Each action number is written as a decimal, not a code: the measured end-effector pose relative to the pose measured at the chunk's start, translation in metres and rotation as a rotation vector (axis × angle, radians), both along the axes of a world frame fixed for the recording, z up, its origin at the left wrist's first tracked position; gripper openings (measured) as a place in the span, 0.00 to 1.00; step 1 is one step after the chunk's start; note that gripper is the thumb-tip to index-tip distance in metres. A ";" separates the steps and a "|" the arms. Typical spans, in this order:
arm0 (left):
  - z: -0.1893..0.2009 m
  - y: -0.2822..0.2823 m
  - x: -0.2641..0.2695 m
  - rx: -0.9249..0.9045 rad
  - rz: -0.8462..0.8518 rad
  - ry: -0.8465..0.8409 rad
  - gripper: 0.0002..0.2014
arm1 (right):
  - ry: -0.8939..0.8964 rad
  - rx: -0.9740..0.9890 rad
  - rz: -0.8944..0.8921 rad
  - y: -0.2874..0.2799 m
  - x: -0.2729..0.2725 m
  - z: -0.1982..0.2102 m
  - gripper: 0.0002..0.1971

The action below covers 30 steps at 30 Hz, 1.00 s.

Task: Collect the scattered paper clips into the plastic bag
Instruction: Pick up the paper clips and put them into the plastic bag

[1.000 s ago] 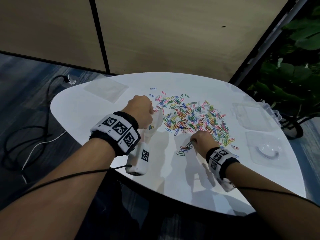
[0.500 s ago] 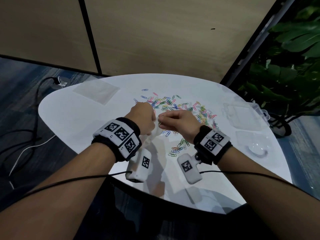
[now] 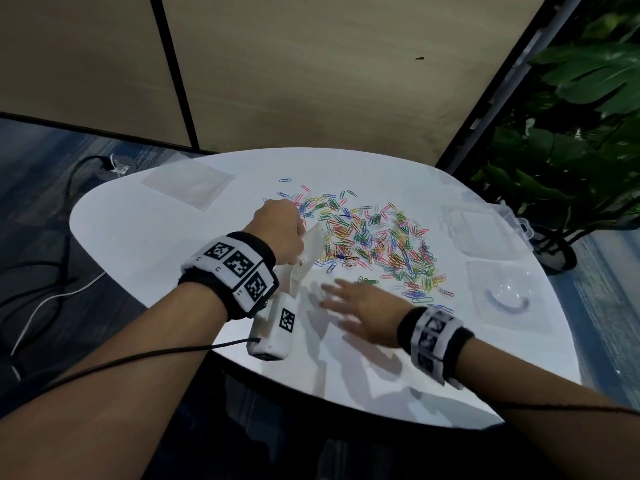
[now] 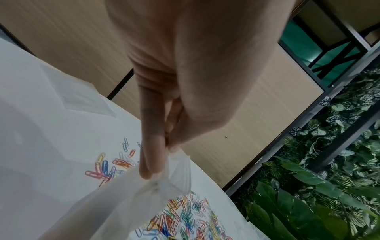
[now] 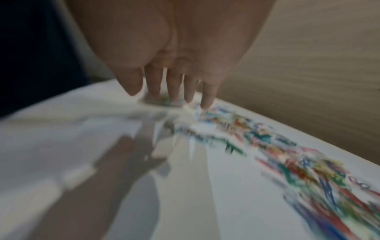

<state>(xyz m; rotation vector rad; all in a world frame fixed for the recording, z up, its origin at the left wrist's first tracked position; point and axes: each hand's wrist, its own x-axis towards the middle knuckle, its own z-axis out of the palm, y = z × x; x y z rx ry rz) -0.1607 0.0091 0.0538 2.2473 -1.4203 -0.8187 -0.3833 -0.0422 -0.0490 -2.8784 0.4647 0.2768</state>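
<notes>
Several coloured paper clips lie scattered across the middle of the white table. My left hand pinches the top edge of a clear plastic bag beside the pile's left side; the pinch on the bag shows in the left wrist view. My right hand is blurred, low over the table in front of the pile, fingers spread and holding nothing. The right wrist view shows its straight fingers above the blurred clips.
Another flat clear bag lies at the table's far left. Clear plastic boxes and a clear lid sit at the right. Potted plants stand beyond the right edge. Cables trail on the floor to the left.
My right hand, gathering clips one second ago, rose to the bag's mouth beside the left hand, then dropped back to the table with fingers spread. The left hand kept holding the bag.
</notes>
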 end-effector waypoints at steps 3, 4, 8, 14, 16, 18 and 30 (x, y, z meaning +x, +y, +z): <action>-0.001 -0.001 -0.001 0.003 -0.009 -0.012 0.13 | 0.175 -0.139 0.153 0.007 -0.027 -0.039 0.31; -0.001 -0.002 -0.002 0.004 -0.009 -0.015 0.13 | 0.217 -0.153 0.097 0.002 -0.034 -0.043 0.32; -0.001 -0.005 -0.007 0.009 -0.032 -0.038 0.12 | 0.307 -0.268 -0.164 -0.033 -0.055 -0.047 0.31; -0.004 -0.009 -0.012 0.047 -0.059 -0.065 0.11 | 0.330 -0.176 -0.509 -0.076 -0.065 -0.056 0.29; -0.004 -0.011 -0.012 0.051 -0.067 -0.064 0.12 | 0.267 -0.167 -0.526 -0.084 -0.064 -0.061 0.32; -0.004 -0.012 -0.013 0.052 -0.075 -0.073 0.14 | 0.184 -0.201 -0.517 -0.089 -0.060 -0.062 0.23; 0.000 -0.021 -0.034 0.080 -0.145 -0.027 0.11 | -0.530 0.676 -1.392 -0.110 -0.059 -0.011 0.05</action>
